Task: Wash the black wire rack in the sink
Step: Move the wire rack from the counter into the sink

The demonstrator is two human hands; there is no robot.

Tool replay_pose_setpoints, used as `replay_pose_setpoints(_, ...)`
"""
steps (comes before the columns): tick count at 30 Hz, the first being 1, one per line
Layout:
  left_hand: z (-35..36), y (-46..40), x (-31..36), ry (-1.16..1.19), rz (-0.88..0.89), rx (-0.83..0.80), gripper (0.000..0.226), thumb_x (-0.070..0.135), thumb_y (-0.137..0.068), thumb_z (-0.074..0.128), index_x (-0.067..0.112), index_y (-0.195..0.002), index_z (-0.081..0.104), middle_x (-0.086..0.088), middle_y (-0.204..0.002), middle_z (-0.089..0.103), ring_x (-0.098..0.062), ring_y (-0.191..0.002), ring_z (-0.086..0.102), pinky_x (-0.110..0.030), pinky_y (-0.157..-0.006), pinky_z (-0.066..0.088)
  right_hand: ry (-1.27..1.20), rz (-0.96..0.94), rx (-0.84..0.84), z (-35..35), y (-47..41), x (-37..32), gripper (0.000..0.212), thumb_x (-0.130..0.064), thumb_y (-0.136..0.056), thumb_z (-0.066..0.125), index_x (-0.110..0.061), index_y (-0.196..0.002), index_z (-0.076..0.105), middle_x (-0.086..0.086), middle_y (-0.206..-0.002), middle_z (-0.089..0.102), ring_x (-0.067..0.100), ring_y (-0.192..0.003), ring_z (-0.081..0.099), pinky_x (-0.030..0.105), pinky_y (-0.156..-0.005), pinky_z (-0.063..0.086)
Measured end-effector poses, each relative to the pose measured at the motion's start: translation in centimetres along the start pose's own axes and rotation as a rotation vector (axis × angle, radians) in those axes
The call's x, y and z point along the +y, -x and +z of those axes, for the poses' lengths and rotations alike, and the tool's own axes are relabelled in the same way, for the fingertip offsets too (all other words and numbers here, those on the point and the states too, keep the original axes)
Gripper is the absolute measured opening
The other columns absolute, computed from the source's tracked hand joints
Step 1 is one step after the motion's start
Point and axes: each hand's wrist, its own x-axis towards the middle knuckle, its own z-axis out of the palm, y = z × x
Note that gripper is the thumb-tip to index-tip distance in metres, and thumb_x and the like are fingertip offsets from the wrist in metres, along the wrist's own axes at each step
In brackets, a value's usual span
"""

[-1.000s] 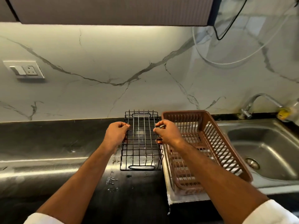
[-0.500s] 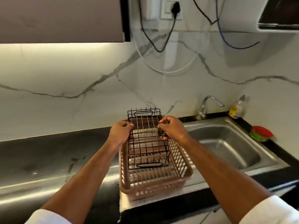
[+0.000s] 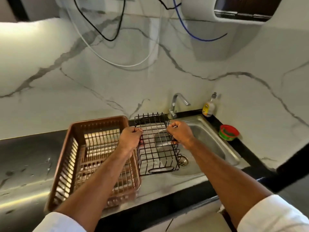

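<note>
Brown basket [image 3: 78,148] partly behind left forearm, soap bottle [image 3: 209,107] label unreadable, sleeves cut off below

wire rack [image 3: 156,144] moved from counter, over sink [image 3: 215,146]

black wire rack [image 3: 155,144] | open grid | level | above sink [image 3: 215,144]

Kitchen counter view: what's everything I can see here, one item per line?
wire rack: one, black, held over the sink's left part
sink: one, steel, right of centre
drain: one, metal, in sink bottom
tap: one, chrome, behind sink
plastic basket: one, brown, left of sink
soap bottle: one, yellowish, back corner
small tub: one, red and green, right of sink
cables: several; black, white, blue; on wall
left hand: grips rack's left side
right hand: grips rack's right side
</note>
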Motion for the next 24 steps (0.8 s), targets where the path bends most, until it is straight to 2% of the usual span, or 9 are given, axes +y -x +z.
replay_pose_setpoints(3,3.7,-1.9,-0.4,0.004,-0.002,-0.041,0.013,0.014,-0.100,0.064,0.006,-0.093,0.071,-0.007,-0.078,0.067,-0.017,-0.066,0.066,-0.041,-0.074,0.065,0.033,0.027,0.015,-1.9,-2.5,2.1,0.011,-0.028,-0.092,0.070,-0.019,-0.098,0.067,0.004,-0.093,0.069,0.016,-0.070,0.064,0.046,-0.069,0.064)
replay_pose_setpoints(4,5.0,-2.7,-0.5,-0.009,0.002,-0.050,0.015,0.015,-0.100,0.063,0.008,-0.089,0.071,-0.007,-0.077,0.067,-0.018,-0.066,0.066,-0.042,-0.075,0.064,0.028,0.038,0.017,-2.5,-3.4,2.8,0.011,-0.028,-0.093,0.070,-0.019,-0.099,0.067,0.005,-0.094,0.069,0.017,-0.070,0.064,0.047,-0.069,0.064)
replay_pose_setpoints(7,8.4,-4.3,-0.9,-0.075,0.002,-0.062,0.017,0.017,-0.101,0.061,0.012,-0.087,0.070,-0.007,-0.077,0.067,-0.015,-0.061,0.064,-0.029,-0.057,0.059,0.044,0.066,0.025,-4.5,-5.6,4.9,0.008,-0.027,-0.092,0.069,-0.021,-0.096,0.067,0.004,-0.092,0.069,0.019,-0.071,0.064,0.051,-0.069,0.064)
replay_pose_setpoints(9,10.6,-5.2,-1.1,-0.077,-0.021,-0.075,0.016,0.015,-0.101,0.061,0.005,-0.094,0.071,-0.017,-0.083,0.070,-0.016,-0.061,0.066,-0.020,-0.047,0.053,0.053,0.077,0.008,-5.9,-6.8,6.4,0.007,-0.028,-0.093,0.067,-0.021,-0.096,0.066,0.006,-0.093,0.069,0.020,-0.073,0.064,0.051,-0.070,0.064)
replay_pose_setpoints(11,12.8,-6.0,-1.5,-0.105,-0.049,-0.088,0.019,0.016,-0.101,0.061,0.000,-0.099,0.071,-0.022,-0.088,0.072,-0.017,-0.061,0.068,-0.021,-0.046,0.053,0.083,0.086,-0.009,-7.1,-8.2,7.8,0.008,-0.028,-0.095,0.066,-0.021,-0.096,0.065,0.007,-0.094,0.068,0.019,-0.074,0.065,0.045,-0.069,0.065)
replay_pose_setpoints(14,16.0,-7.3,-2.1,-0.123,-0.088,-0.092,0.017,0.014,-0.102,0.060,0.000,-0.098,0.070,-0.012,-0.081,0.065,-0.012,-0.053,0.061,-0.017,-0.042,0.048,0.099,0.098,-0.033,-8.6,-10.6,10.1,0.007,-0.027,-0.095,0.065,-0.020,-0.096,0.064,0.007,-0.094,0.068,0.019,-0.073,0.066,0.032,-0.060,0.062)
replay_pose_setpoints(16,18.3,-8.4,-2.7,-0.105,-0.121,-0.080,0.016,0.013,-0.102,0.059,0.000,-0.098,0.069,-0.010,-0.081,0.063,-0.012,-0.056,0.060,-0.016,-0.042,0.049,0.098,0.108,-0.058,-9.5,-12.6,11.7,0.007,-0.026,-0.095,0.065,-0.019,-0.095,0.063,0.008,-0.093,0.067,0.020,-0.072,0.065,0.030,-0.057,0.060)
replay_pose_setpoints(22,23.9,-10.9,-4.7,-0.104,-0.250,-0.040,0.014,0.012,-0.102,0.058,0.004,-0.098,0.069,-0.012,-0.082,0.064,-0.016,-0.059,0.059,-0.019,-0.042,0.048,0.096,0.125,-0.152,-11.5,-18.2,16.5,0.005,-0.019,-0.094,0.067,-0.017,-0.092,0.063,0.009,-0.090,0.067,0.022,-0.069,0.067,0.043,-0.060,0.064)
replay_pose_setpoints(24,25.4,-11.4,-5.4,-0.101,-0.298,-0.033,0.014,0.013,-0.102,0.058,0.004,-0.103,0.069,-0.012,-0.085,0.066,-0.016,-0.064,0.061,-0.021,-0.049,0.054,0.096,0.134,-0.208,-12.0,-19.9,18.1,0.005,-0.016,-0.094,0.067,-0.016,-0.095,0.062,0.010,-0.093,0.066,0.022,-0.072,0.067,0.046,-0.064,0.064)
